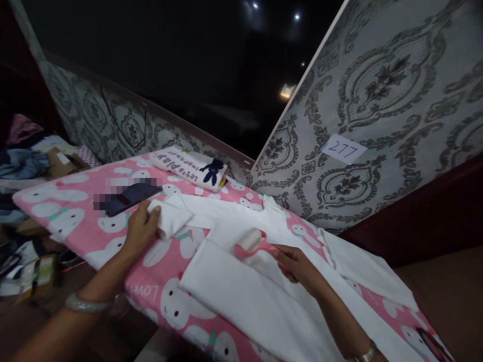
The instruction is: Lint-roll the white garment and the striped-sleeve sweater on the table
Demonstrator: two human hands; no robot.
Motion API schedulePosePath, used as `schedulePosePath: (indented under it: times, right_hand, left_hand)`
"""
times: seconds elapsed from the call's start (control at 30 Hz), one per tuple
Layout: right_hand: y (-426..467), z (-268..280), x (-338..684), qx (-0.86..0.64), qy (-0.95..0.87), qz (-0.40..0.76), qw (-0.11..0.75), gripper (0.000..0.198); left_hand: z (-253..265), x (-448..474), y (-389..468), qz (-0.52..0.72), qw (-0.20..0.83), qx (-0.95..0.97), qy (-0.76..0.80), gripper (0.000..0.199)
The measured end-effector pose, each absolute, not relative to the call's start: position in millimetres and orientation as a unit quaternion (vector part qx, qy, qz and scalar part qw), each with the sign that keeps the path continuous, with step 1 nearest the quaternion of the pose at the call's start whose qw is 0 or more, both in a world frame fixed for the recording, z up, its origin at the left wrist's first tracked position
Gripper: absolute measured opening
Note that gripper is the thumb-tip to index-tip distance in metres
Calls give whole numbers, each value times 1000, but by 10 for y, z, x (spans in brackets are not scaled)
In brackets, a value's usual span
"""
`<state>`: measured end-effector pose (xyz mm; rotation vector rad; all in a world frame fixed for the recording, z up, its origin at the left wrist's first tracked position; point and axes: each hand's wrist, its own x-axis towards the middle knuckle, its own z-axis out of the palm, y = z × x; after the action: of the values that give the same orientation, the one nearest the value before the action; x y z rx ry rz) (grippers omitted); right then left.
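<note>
A: Nearest first: left forearm (pixel 56 327), bangle (pixel 88 304) on it. Hands?

B: Left hand (pixel 142 225) grips the sleeve (pixel 175 217) end. Right hand (pixel 298 261) is closed round a roller (pixel 251 240), which is at the white shirt (pixel 234 281); touching or just above, can't tell.

A: Shirt's where?

B: Spread across the table (pixel 156 274).

A: Risks?

B: Tug that sleeve hard and the shirt could skew. If the roller's tacky, as I'd guess, dragging could ruck loose cloth. Left hand's near the phone (pixel 132 196); a careless sweep could shove it.

A: Materials?

B: Shirt: soft, matte, limp-looking. Roller: stubby white cylinder, pink frame. Phone: flat, dark slab. Table cover: pink, rabbit-printed. Bangle: rigid-looking ring.
</note>
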<state>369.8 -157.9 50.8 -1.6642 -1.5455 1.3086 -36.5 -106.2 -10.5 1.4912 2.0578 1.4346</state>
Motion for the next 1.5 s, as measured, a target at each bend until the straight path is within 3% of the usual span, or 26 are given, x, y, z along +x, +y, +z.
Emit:
schedulePosePath:
  times: [0.33, 0.63, 0.77, 1.2, 1.5]
  right_hand:
    - [-648, 279, 2481, -538, -612, 498, 296, 36]
    - [-1570, 428, 3630, -565, -599, 511, 247, 49]
    - [-1743, 472, 4008, -626, -541, 489, 277, 50]
    - [-210, 166, 2846, -607, -531, 450, 383, 32]
    - [-1018, 114, 3468, -589, -522, 460, 411, 46]
  left_hand:
    - [-54, -320, -1064, 473, 100, 516, 707, 19]
    - [-57, -363, -1040, 450, 100, 544, 702, 21]
    - [-56, -356, -1027, 453, 105, 543, 699, 22]
    - [-90, -379, -992, 431, 92, 558, 703, 21]
    - [-65, -411, -985, 424, 82, 571, 698, 22]
